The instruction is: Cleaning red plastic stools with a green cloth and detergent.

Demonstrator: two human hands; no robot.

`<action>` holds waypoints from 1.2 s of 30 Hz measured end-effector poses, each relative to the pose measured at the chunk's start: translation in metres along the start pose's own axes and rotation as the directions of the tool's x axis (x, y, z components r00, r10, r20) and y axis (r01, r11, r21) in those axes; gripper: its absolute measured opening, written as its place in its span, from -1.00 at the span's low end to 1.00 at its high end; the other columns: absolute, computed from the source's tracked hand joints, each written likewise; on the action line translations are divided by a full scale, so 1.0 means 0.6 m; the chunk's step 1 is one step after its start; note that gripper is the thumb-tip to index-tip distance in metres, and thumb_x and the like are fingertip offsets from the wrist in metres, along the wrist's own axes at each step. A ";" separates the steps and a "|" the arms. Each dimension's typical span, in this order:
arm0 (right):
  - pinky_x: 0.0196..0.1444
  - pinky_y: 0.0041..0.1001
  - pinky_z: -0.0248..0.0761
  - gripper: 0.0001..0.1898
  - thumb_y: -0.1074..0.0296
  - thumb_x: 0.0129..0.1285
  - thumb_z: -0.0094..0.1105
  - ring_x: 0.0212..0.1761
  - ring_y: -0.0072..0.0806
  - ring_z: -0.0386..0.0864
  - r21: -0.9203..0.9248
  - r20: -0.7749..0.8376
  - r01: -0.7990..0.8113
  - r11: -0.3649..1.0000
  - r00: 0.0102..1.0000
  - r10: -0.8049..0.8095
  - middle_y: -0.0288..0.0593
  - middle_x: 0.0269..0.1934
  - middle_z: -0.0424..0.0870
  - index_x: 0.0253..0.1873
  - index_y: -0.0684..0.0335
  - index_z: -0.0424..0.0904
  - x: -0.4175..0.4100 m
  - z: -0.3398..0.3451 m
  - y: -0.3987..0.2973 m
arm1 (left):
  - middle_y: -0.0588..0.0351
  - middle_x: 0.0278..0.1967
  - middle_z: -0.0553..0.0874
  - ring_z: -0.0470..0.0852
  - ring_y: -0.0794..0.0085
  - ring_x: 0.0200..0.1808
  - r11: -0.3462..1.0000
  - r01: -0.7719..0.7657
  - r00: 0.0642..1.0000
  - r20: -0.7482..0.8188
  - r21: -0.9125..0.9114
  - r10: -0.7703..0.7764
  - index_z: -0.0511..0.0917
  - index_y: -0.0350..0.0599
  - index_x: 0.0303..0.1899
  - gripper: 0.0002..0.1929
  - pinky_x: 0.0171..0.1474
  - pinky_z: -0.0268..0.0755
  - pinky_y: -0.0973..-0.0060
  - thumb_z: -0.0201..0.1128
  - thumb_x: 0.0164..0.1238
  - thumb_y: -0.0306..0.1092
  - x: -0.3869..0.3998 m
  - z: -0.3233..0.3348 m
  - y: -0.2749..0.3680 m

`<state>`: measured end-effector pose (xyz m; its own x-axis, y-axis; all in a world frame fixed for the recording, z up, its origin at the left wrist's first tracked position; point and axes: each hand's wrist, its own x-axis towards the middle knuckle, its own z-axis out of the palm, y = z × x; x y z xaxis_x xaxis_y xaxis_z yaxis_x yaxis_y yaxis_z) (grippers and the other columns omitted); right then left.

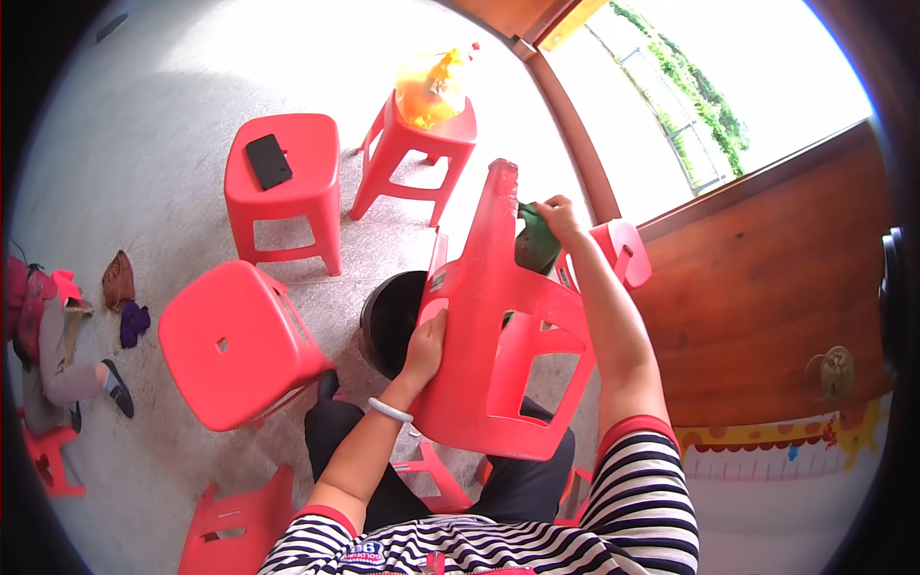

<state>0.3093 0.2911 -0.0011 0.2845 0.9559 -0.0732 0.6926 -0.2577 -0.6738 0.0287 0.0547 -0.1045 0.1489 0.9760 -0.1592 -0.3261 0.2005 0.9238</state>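
A red plastic stool [467, 309] is held over my lap, its legs pointing away from me and its seat end towards me. My left hand [425, 348] grips the stool's side at the left. At the upper right, my right hand [562, 217] is closed on a dark green cloth [537, 243], which hangs beside one stool leg. Part of the cloth is hidden behind that leg. Below and beyond the stool stands a black bucket [392, 323], partly covered by it.
Red stools stand around: one with a black phone [269, 162], one with a yellow translucent bag [430, 93], another [233, 345] by my left knee. A seated person [57, 359] is at far left, near shoes. A wooden door [762, 302] is at right.
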 end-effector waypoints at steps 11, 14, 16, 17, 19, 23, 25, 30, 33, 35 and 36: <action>0.05 -0.23 0.51 -0.60 -0.03 0.32 0.32 -0.01 -0.09 0.64 -0.177 -0.138 0.281 0.943 0.942 -0.307 0.10 0.01 0.60 0.02 0.19 0.65 -0.220 -0.051 -0.206 | 0.09 -0.39 0.66 0.59 0.49 -0.33 0.999 0.028 0.998 0.064 0.032 -0.030 0.61 -0.39 -0.20 -0.44 -0.17 0.45 0.43 -0.15 0.72 -0.01 0.012 0.020 -0.012; 0.26 -0.01 0.32 -0.75 0.16 0.30 0.31 0.22 0.07 0.42 -0.523 0.025 0.504 0.687 0.815 -0.579 -0.06 0.12 0.51 0.03 0.02 0.66 -0.304 0.029 -0.168 | 0.21 -0.42 0.63 0.54 0.58 -0.37 1.000 -0.007 1.000 0.030 0.004 0.007 0.62 -0.32 -0.26 -0.44 -0.24 0.42 0.49 -0.14 0.72 0.02 0.006 0.018 0.002; 0.26 -0.04 0.32 -0.76 0.19 0.28 0.34 0.21 0.05 0.42 -0.477 0.051 0.534 0.698 0.810 -0.585 -0.06 0.11 0.50 0.02 0.00 0.66 -0.318 0.028 -0.176 | 0.31 -0.46 0.59 0.50 0.66 -0.42 0.999 -0.023 1.000 -0.010 -0.037 0.022 0.62 -0.25 -0.32 -0.44 -0.31 0.39 0.54 -0.13 0.71 0.03 0.002 0.013 0.010; 0.26 -0.07 0.32 -0.77 0.23 0.26 0.36 0.21 0.03 0.42 -0.432 0.075 0.555 0.711 0.808 -0.585 -0.07 0.10 0.49 0.01 -0.02 0.67 -0.318 0.031 -0.178 | 0.30 -0.45 0.59 0.51 0.66 -0.41 0.999 -0.022 1.000 -0.014 -0.034 0.022 0.62 -0.25 -0.32 -0.44 -0.30 0.39 0.54 -0.13 0.71 0.03 0.004 0.007 0.008; 0.24 -0.05 0.33 -0.78 0.28 0.24 0.38 0.19 0.06 0.44 -0.411 0.030 0.551 0.726 0.804 -0.593 -0.05 0.09 0.51 -0.02 0.03 0.67 -0.278 0.038 -0.163 | 0.30 -0.45 0.60 0.52 0.66 -0.41 1.000 -0.018 1.000 0.002 -0.025 0.018 0.63 -0.26 -0.31 -0.44 -0.29 0.40 0.54 -0.12 0.71 0.04 0.001 0.004 0.019; 0.21 -0.11 0.37 -0.77 0.26 0.25 0.38 0.13 0.07 0.48 -0.241 -0.175 0.473 0.847 0.838 -0.517 0.04 0.02 0.56 -0.02 0.10 0.67 -0.159 0.061 -0.168 | 0.26 -0.45 0.60 0.51 0.63 -0.40 0.999 -0.024 1.000 -0.005 0.024 0.024 0.60 -0.26 -0.33 -0.43 -0.28 0.40 0.51 -0.13 0.71 0.04 0.003 0.002 0.027; 0.13 -0.17 0.42 -0.78 0.27 0.26 0.35 0.08 0.02 0.51 -0.262 -0.228 0.449 0.854 0.832 -0.507 0.06 -0.05 0.57 -0.03 0.12 0.67 -0.102 0.054 -0.186 | 0.25 -0.46 0.59 0.50 0.63 -0.41 0.997 -0.047 0.998 -0.027 0.061 0.049 0.59 -0.26 -0.35 -0.43 -0.28 0.39 0.50 -0.13 0.71 0.05 0.009 0.006 0.020; 0.15 -0.17 0.43 -0.76 0.27 0.23 0.41 0.07 0.03 0.55 -0.217 -0.210 0.443 0.870 0.849 -0.485 0.08 -0.04 0.58 -0.03 0.13 0.68 -0.111 0.050 -0.176 | 0.17 -0.45 0.63 0.55 0.55 -0.37 0.997 0.045 0.998 0.031 0.063 -0.047 0.63 -0.34 -0.27 -0.41 -0.23 0.42 0.45 -0.14 0.71 0.05 0.013 -0.001 0.025; 0.12 -0.18 0.46 -0.75 0.31 0.18 0.44 0.02 0.02 0.57 -0.170 -0.025 0.575 0.800 0.809 -0.587 0.10 -0.06 0.58 -0.05 0.16 0.68 -0.197 0.052 -0.143 | 0.19 -0.46 0.61 0.53 0.57 -0.38 0.998 0.052 0.998 0.017 0.022 -0.052 0.62 -0.32 -0.28 -0.41 -0.23 0.42 0.47 -0.14 0.71 0.05 0.013 -0.018 0.018; 0.09 -0.19 0.48 -0.76 0.32 0.20 0.43 -0.02 0.03 0.58 -0.244 0.047 0.630 0.737 0.767 -0.640 0.10 -0.06 0.57 -0.06 0.18 0.67 -0.242 0.045 -0.138 | 0.18 -0.44 0.64 0.56 0.58 -0.37 1.000 0.013 1.000 0.027 0.008 -0.014 0.63 -0.33 -0.27 -0.40 -0.23 0.44 0.48 -0.15 0.71 0.05 0.013 -0.018 0.013; 0.09 -0.19 0.48 -0.76 0.32 0.20 0.43 -0.02 0.03 0.58 -0.249 0.045 0.628 0.737 0.768 -0.639 0.10 -0.06 0.57 -0.06 0.18 0.67 -0.240 0.040 -0.137 | 0.18 -0.42 0.66 0.59 0.58 -0.36 1.000 -0.029 0.999 0.046 -0.005 0.029 0.64 -0.34 -0.26 -0.39 -0.23 0.45 0.50 -0.17 0.72 0.06 0.014 -0.014 0.015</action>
<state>0.1956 0.1777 0.0474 -0.2539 0.9048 0.3418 0.8543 0.3755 -0.3595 0.0189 0.0656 -0.1005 0.1821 0.9764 -0.1159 -0.3350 0.1725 0.9263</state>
